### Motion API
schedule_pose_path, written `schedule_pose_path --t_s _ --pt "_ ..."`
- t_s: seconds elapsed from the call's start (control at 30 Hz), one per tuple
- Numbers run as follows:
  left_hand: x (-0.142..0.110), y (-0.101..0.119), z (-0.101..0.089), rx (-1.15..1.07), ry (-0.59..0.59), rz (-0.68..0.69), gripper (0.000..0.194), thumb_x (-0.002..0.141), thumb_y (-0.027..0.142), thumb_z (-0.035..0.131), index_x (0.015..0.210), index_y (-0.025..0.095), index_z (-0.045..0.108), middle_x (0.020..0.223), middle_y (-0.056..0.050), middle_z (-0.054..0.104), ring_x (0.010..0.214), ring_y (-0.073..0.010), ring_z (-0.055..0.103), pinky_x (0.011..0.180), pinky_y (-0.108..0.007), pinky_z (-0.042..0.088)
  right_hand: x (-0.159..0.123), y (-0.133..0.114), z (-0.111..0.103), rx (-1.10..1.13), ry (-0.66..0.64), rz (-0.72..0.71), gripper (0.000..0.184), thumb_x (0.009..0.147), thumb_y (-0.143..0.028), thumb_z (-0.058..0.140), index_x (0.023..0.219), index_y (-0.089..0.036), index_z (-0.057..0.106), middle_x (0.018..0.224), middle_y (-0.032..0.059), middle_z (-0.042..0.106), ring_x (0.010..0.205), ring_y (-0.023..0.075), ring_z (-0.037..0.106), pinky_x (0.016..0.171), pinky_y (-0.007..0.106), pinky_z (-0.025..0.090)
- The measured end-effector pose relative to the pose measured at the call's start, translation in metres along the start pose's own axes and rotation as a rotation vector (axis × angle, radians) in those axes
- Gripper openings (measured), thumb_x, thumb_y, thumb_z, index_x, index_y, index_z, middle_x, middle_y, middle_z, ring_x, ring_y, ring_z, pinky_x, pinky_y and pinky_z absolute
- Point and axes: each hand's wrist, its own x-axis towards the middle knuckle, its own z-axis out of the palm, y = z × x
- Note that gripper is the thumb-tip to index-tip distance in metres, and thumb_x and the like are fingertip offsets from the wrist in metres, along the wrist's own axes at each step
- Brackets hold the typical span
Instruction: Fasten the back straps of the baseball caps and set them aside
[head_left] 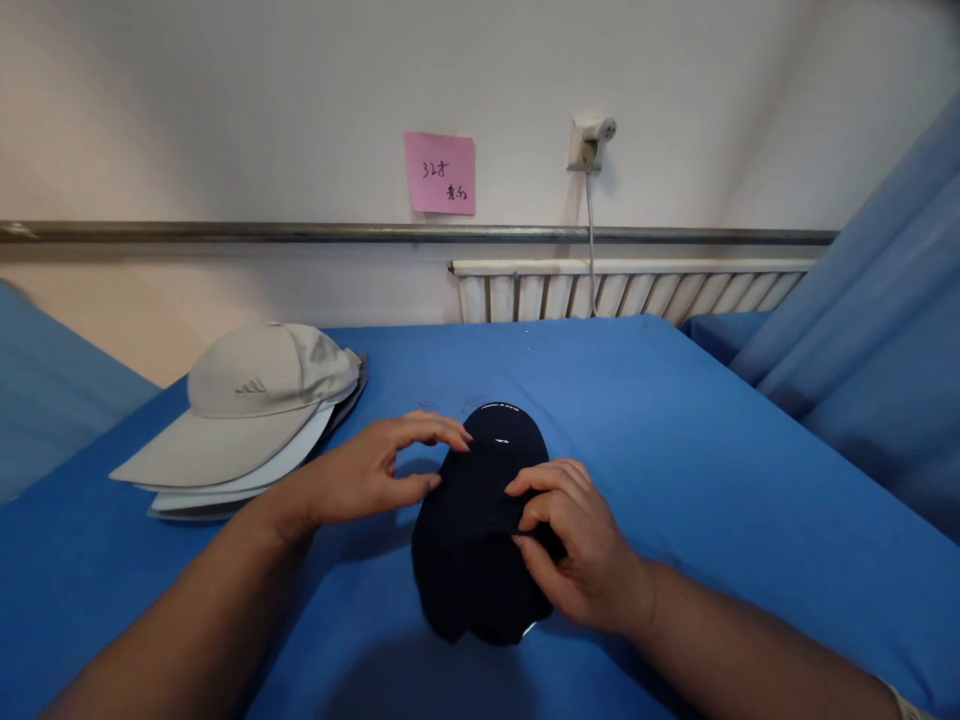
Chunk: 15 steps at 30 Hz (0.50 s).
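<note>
Centrally, a black fabric cap with small white lettering lies on the blue cloth-covered table, its lettered, rounded end toward the wall. The left hand reaches in from the left, palm down, with its forearm angled forward and inward; its fingers are slightly bent, thumb apart from them, the tips at the cap's left edge. Whether they press on the fabric cannot be told. The right hand enters from the right, its fingers curled toward the thumb over the cap's right side, apparently pinching the dark fabric. Left of both hands rests a stack of caps, topped by a light beige one.
</note>
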Motion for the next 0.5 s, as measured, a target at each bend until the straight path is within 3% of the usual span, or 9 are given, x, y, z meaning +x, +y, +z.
schedule_pose_path --t_s 0.07,0.13,0.3,0.4,0.5 --pt "0.000 0.005 0.003 0.033 -0.106 0.034 0.038 0.082 0.023 0.063 0.119 0.028 0.063 0.132 -0.004 0.061 0.123 -0.0237 0.054 0.105 -0.041 0.041 0.000 0.000 0.000 -0.003 -0.003 0.003 0.021 0.081 -0.006 0.057 0.093 -0.022 0.049 0.111 0.0070 0.062 0.102 0.0205 0.060 0.090 0.043 0.045" --pt "0.002 0.007 0.008 0.080 -0.136 0.021 0.032 0.082 0.020 0.062 0.113 0.028 0.066 0.132 -0.003 0.061 0.124 -0.0235 0.053 0.105 -0.041 0.041 0.000 0.000 0.000 -0.005 -0.005 0.004 0.021 0.081 -0.007 0.056 0.093 -0.022 0.049 0.111 0.0066 0.063 0.103 0.0205 0.060 0.090 0.043 0.045" --pt "0.005 0.002 0.015 0.150 -0.095 0.044 0.007 0.081 0.018 0.061 0.082 0.022 0.066 0.109 -0.003 0.068 0.105 -0.0207 0.059 0.093 -0.035 0.046 -0.001 -0.001 -0.001 -0.001 -0.004 -0.008 0.019 0.082 -0.008 0.057 0.092 -0.022 0.050 0.111 0.0062 0.063 0.103 0.0208 0.060 0.090 0.044 0.045" --pt "0.005 0.001 0.014 0.184 -0.075 0.058 0.007 0.082 0.018 0.058 0.085 0.021 0.063 0.096 -0.003 0.067 0.094 -0.0195 0.059 0.085 -0.032 0.047 -0.001 -0.001 -0.001 0.002 0.002 -0.006 0.019 0.082 -0.009 0.058 0.092 -0.022 0.050 0.111 0.0062 0.064 0.102 0.0205 0.060 0.090 0.043 0.045" --pt "0.003 0.002 0.011 0.182 0.033 0.039 0.009 0.084 0.018 0.054 0.090 0.021 0.060 0.097 -0.003 0.065 0.092 -0.0185 0.059 0.083 -0.031 0.048 0.000 -0.002 -0.004 0.019 0.010 -0.002 0.018 0.081 -0.012 0.060 0.093 -0.022 0.051 0.111 0.0065 0.063 0.101 0.0210 0.060 0.089 0.043 0.045"
